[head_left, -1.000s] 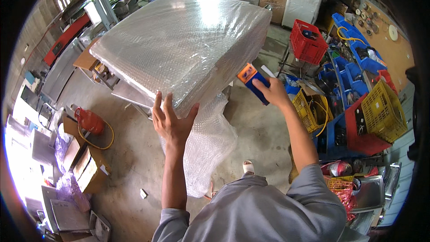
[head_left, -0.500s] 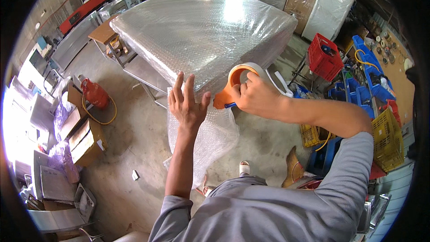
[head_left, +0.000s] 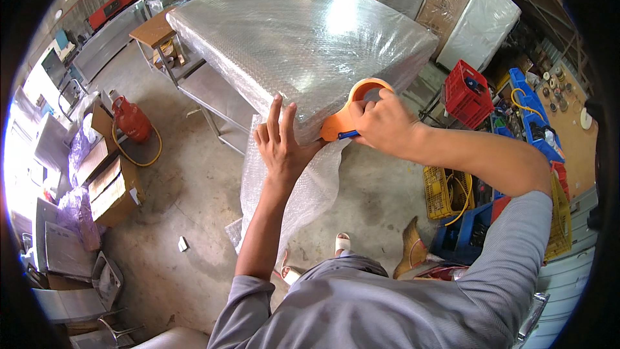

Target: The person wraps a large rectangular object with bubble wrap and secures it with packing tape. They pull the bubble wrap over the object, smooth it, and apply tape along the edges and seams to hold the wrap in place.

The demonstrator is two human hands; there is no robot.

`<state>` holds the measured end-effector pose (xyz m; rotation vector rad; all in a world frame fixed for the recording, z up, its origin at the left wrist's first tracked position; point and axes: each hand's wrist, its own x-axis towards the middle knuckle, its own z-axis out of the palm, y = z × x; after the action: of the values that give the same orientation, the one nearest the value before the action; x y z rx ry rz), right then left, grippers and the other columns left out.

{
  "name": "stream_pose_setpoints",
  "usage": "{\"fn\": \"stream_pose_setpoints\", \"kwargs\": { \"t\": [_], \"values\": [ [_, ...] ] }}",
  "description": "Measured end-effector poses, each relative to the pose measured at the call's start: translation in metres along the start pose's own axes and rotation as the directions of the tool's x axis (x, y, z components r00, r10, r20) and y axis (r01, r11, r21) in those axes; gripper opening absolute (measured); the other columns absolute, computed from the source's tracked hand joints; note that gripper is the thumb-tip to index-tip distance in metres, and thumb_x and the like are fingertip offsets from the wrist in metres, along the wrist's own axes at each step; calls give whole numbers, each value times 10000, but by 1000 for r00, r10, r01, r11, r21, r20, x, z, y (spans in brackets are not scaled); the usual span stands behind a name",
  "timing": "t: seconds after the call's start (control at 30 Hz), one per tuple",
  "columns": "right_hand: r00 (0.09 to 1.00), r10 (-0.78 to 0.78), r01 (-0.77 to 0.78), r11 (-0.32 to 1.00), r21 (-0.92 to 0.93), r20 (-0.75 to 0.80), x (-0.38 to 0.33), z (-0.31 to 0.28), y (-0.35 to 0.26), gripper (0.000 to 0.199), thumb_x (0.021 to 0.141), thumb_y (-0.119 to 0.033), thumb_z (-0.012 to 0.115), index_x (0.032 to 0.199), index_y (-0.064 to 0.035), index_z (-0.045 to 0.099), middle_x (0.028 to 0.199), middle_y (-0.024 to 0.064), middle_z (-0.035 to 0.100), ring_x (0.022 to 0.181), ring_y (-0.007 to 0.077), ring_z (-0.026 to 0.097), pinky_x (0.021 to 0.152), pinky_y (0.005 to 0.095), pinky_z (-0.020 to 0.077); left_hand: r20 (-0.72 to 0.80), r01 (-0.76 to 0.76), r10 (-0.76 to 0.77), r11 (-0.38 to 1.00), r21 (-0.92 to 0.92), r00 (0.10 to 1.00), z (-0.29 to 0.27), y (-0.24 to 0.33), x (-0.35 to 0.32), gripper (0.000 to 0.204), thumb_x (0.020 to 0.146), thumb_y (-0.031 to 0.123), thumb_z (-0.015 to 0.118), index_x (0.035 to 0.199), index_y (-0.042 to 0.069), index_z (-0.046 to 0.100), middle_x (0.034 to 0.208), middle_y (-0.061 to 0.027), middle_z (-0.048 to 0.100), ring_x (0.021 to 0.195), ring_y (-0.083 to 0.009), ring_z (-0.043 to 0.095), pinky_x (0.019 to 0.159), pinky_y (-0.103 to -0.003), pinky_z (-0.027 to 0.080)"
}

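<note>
A large flat item wrapped in bubble wrap lies on a metal-framed table. My right hand grips an orange tape dispenser with a roll of tape in it, held against the near edge of the wrapped item. My left hand is at the near corner, fingers spread up against the wrap and thumb reaching toward the dispenser's tip. Below both hands a loose length of bubble wrap hangs to the floor. The tape's end is hidden at the dispenser's tip.
A red gas cylinder with a yellow hose stands left, by cardboard boxes. On the right are a red crate, a yellow crate and blue bins. Wrapped panels lean at the back right.
The dispenser and my right hand have moved slightly right and up along the wrapped edge. My left hand has shifted right, its thumb now stretched to the dispenser's tip.
</note>
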<state>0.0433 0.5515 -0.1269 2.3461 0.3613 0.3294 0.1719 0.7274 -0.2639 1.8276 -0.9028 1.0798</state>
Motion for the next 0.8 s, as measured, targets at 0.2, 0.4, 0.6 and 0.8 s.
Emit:
{"fn": "stream_pose_setpoints", "kwargs": {
  "t": [0.2, 0.4, 0.6, 0.8],
  "values": [
    [991, 9, -9, 1000, -4, 133, 6, -21, 7, 663, 807, -534, 793, 1066, 51, 619, 602, -9, 634, 534, 148, 650, 662, 299, 460, -11, 5, -5, 1000, -2, 1000, -1, 3, 1, 1072, 504, 343, 996, 1410, 131, 465, 1523, -149, 484, 1251, -303, 545, 973, -455, 405],
    [998, -11, 8, 1000, 30, 70, 5, -32, 41, 679, 751, -516, 843, 1038, 53, 608, 663, 43, 663, 621, 202, 695, 687, 315, 491, -30, -39, 39, 999, 9, 999, -2, -3, 4, 1030, 505, 392, 982, 1378, 141, 496, 1510, -136, 495, 957, -266, 553, 839, -418, 399],
    [961, -183, 166, 981, 96, 205, 50, -50, 88, 632, 710, -533, 856, 903, 35, 655, 785, 147, 717, 744, 303, 724, 715, 402, 565, 17, -30, 31, 1000, -6, 999, -1, 1, 3, 1019, 523, 347, 998, 1362, 115, 469, 1489, -181, 494, 1154, -345, 580, 912, -475, 430],
    [855, -418, 355, 903, 242, 308, 115, -48, 133, 507, 696, -507, 804, 790, -16, 721, 839, 135, 734, 810, 370, 709, 725, 459, 570, 19, -40, 40, 999, -11, 999, -1, -3, 1, 1013, 531, 345, 995, 1359, 104, 465, 1489, -191, 491, 1157, -350, 578, 897, -477, 436]
  ]
}}
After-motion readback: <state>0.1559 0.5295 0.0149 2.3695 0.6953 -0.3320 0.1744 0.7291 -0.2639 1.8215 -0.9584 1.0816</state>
